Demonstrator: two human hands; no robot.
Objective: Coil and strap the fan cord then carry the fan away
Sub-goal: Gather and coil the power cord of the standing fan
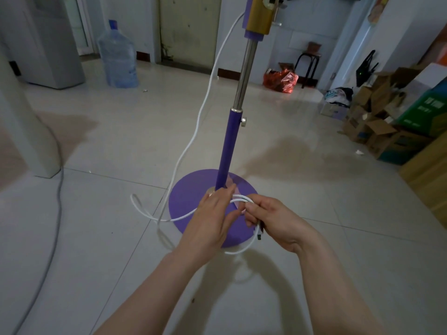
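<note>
A pedestal fan stands on the tiled floor, with a round purple base [183,204] and a purple and steel pole [228,146] rising out of the top of the frame. Its white cord [202,110] hangs from the gold housing [258,15] down to the floor left of the base. My right hand [273,221] pinches a few loops of the cord together over the base, with a dark strap end sticking out below the fingers. My left hand [210,218] lies beside it with straight fingers, touching the cord loop.
A large water bottle [118,56] stands at the back left next to a grey appliance [50,44]. A red bag [280,81] and a stool [308,64] are at the back. Cardboard boxes [377,124] line the right wall. A grey cable [52,213] runs along the floor on the left.
</note>
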